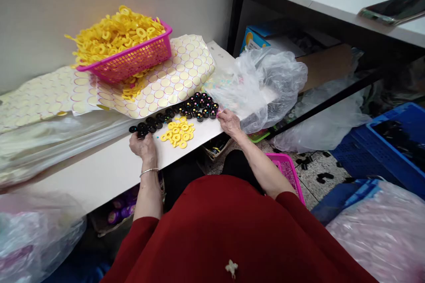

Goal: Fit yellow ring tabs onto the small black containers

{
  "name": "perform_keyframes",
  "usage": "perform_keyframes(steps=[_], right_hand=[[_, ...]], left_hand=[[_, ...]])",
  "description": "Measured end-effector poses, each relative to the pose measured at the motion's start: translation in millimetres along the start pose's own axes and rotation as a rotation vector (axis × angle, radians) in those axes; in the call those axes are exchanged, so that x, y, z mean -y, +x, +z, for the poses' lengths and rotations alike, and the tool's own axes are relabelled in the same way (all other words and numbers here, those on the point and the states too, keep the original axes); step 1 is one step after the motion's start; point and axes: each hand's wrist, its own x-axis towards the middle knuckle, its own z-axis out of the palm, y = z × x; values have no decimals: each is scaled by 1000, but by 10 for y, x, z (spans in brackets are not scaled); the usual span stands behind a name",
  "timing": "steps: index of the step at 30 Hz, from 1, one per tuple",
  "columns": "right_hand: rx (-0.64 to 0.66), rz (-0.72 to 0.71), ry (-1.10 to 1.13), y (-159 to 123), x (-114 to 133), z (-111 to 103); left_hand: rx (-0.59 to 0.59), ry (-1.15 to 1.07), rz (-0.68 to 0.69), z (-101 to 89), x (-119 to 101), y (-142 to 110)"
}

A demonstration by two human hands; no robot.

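Observation:
My left hand (pixel 143 147) is at the left end of a row of small black round pieces (pixel 160 117), its thumb and fingers closed on one of them. At the right end of the row, my right hand (pixel 229 123) has its fingertips pinched together, with a tiny pink bit (pixel 218 114) showing at them. Several black pieces with coloured dots on top (pixel 199 115) stand grouped close to that hand. Between both hands lies a loose heap of flat yellow rings with tabs (pixel 178 132) on the white table (pixel 175 157).
A pink basket (pixel 133 63) heaped with yellow rings (pixel 116 35) rests on sticker sheets (pixel 181 77) behind. Clear plastic bags (pixel 282 77) lie to the right. A phone (pixel 395 9) is on the higher table. A blue crate (pixel 395 135) stands on the floor.

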Motion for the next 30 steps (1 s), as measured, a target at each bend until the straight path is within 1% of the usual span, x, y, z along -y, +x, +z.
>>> perform_keyframes(steps=[2,3,7,8,9,10,12,14,15,16,17,20,22,25,30], right_hand=[[12,-4,-58,11,1,11],[14,-12,-77,8,-4,17],[-13,-94,-83,-72,-36,47],[-20,-117,-72,-107,-39,54],[-28,-134,-55,-143,-40,59],[-39,-141,-33,-179,-38,63],[-63,-140,27,-236,-32,66],[-86,-130,96,-270,-32,67],[-92,-127,129,-279,-36,67],[-96,-125,160,-284,-43,67],[-100,-122,189,-287,-52,67],[-113,-116,255,-290,-78,67],[-107,-111,264,-286,-76,66],[-71,-78,233,-258,-27,65],[-10,61,102,-156,153,60]], left_hand=[[-104,42,2,-3,-4,0],[-138,41,6,-15,-9,-6],[-237,5,90,-85,-102,-123],[-236,-3,123,-87,-151,-190],[-203,-13,155,-73,-211,-275],[-137,-30,187,-38,-278,-378],[77,-60,238,98,-426,-620],[315,-114,289,309,-563,-866],[407,-140,319,430,-620,-974],[478,-153,343,553,-668,-1064],[520,-156,351,672,-704,-1134],[575,-120,357,960,-756,-1227],[582,-96,355,1070,-754,-1228],[583,-101,357,1119,-723,-1217],[561,-105,395,1070,-698,-1242]])
